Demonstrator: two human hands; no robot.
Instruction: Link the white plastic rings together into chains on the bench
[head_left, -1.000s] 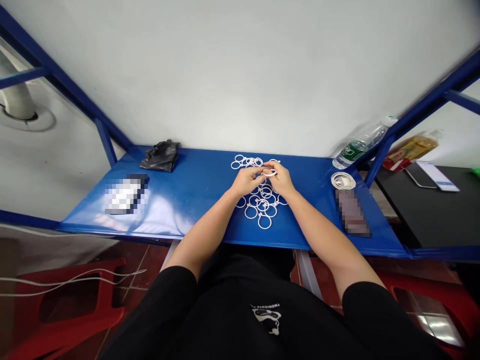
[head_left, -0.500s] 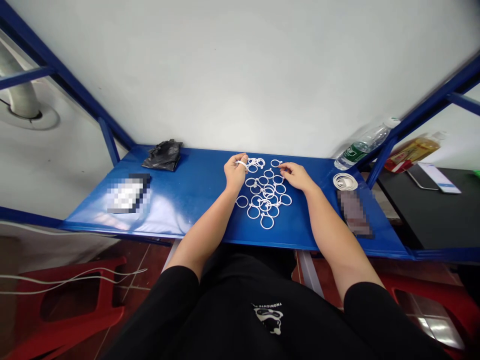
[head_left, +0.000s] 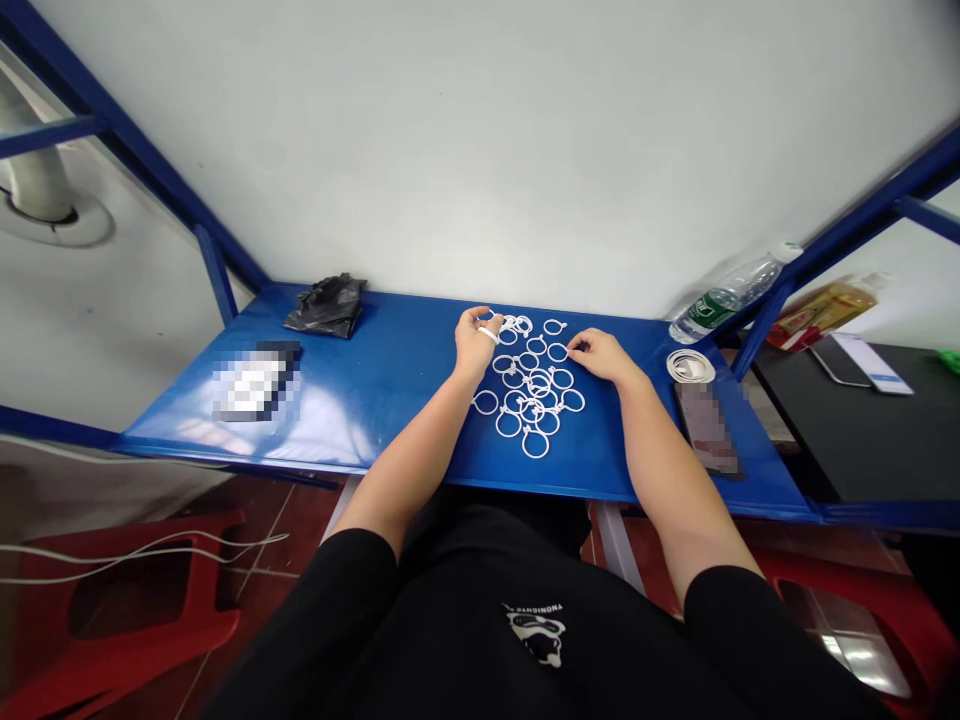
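Observation:
My left hand (head_left: 475,345) is raised at the back of a scattered group of rings, its fingers closed on a white curtain ring (head_left: 488,336) that shows as a band by the thumb. Whether more rings sit inside the fingers is hidden. To the right, my right hand (head_left: 602,355) has its thumb and fingertips pinched at the edge of another white curtain ring (head_left: 548,352), which lies on the table. Several more white rings with small eyelets, such as the front ring (head_left: 535,458), lie loose and overlapping between and below my hands.
The blue table (head_left: 405,390) meets a white wall. At left lie a crumpled black bag (head_left: 328,305) and a blurred item (head_left: 255,382). At right are a water bottle (head_left: 720,298), a coiled white cable (head_left: 690,366) and a blurred dark phone-like object (head_left: 707,428). Blue frame bars flank both sides.
My right hand has shifted slightly toward me, from the rearmost right ring to the one in front of it. My left hand has turned a little, still holding its ring.

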